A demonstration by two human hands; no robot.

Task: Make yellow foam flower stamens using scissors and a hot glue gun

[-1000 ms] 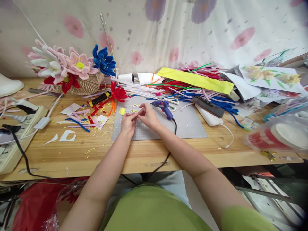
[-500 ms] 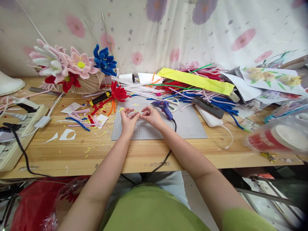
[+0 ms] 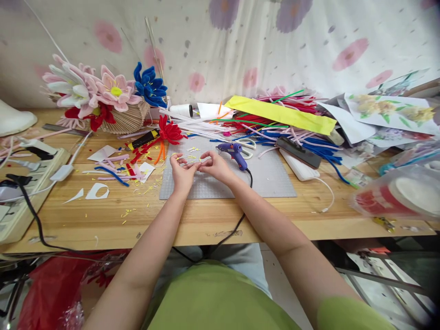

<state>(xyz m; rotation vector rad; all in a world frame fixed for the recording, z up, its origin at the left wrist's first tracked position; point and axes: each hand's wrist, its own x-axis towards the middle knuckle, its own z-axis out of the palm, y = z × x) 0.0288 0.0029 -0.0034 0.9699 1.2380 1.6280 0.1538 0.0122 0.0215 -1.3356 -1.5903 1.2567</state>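
Observation:
Over the grey cutting mat, my left hand and my right hand meet at the fingertips. Both thumbs and index fingers are pinched close together around something small and pale, too tiny to name. Small yellow and white snippets lie on the mat just beyond my fingers. A purple glue gun rests to the right of my right hand, its black cord running down past my forearm. Behind it are the white handles of scissors.
Fuzzy craft flowers and a red flower stand at the back left. Bundled pipe cleaners and a yellow strip lie behind the mat. A power strip sits left, a phone and bagged cup right.
My fingers have shifted very slightly against each other, still meeting over the mat. The things on the table have stayed in place.

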